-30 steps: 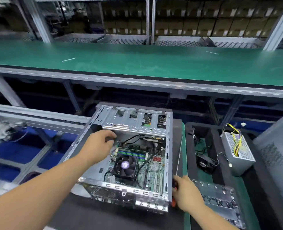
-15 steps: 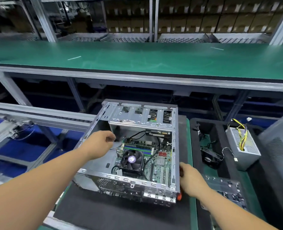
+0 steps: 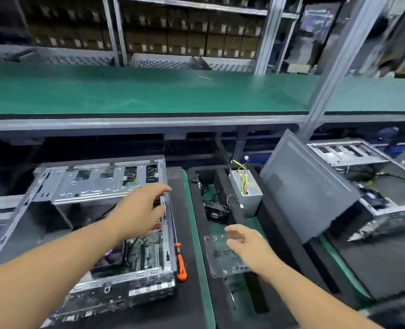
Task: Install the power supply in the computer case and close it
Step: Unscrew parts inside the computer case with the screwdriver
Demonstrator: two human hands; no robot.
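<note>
The open metal computer case [image 3: 97,184] lies on a black mat at the left, its motherboard and fan showing. My left hand [image 3: 139,210] reaches across the case toward its right wall, fingers spread, holding nothing. The grey power supply [image 3: 246,191] with yellow and black cables stands in a black foam tray [image 3: 263,224] to the right. My right hand [image 3: 246,245] hovers open above a metal bracket plate [image 3: 220,260] in that tray, short of the power supply. The grey side panel [image 3: 303,186] leans upright at the tray's right.
An orange-handled screwdriver [image 3: 180,262] lies on the mat beside the case's right wall. A small black fan [image 3: 215,210] sits in the tray. A second open case [image 3: 374,186] stands at far right. A green shelf [image 3: 149,91] runs overhead behind.
The view has swung right. My right hand let go of the screwdriver, which now lies beside the case, and moved over the tray. My left hand crossed from the case's left side to its right wall.
</note>
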